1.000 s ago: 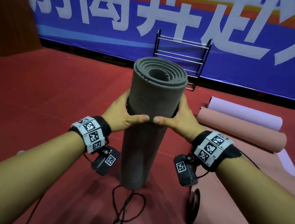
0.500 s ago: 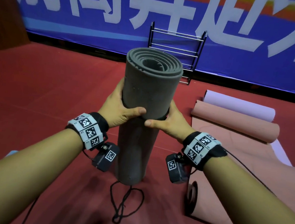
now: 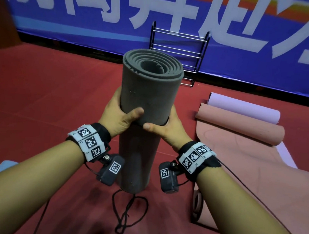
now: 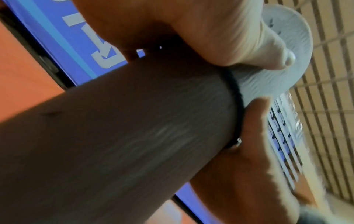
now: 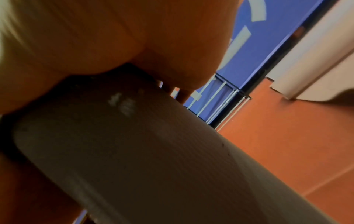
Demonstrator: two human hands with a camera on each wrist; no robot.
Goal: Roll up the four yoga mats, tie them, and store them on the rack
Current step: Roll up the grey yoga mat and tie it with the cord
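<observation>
Item: grey rolled mat (image 3: 147, 101), upright, its lower end on the red floor (image 3: 40, 98). We wrap our left hand (image 3: 120, 118) round its left side, thumb across the front; our right hand (image 3: 165, 130) curls round the right side, thumb just below, tips nearly meeting. A black band (image 4: 236, 97) circles the roll between our fingers (image 4: 254, 115). Black cord (image 3: 127, 214) lies below our wrists. Beyond our fingertips: rack (image 3: 179, 50); right of them, pink mat (image 3: 241, 127), lilac mat (image 3: 243, 107).
</observation>
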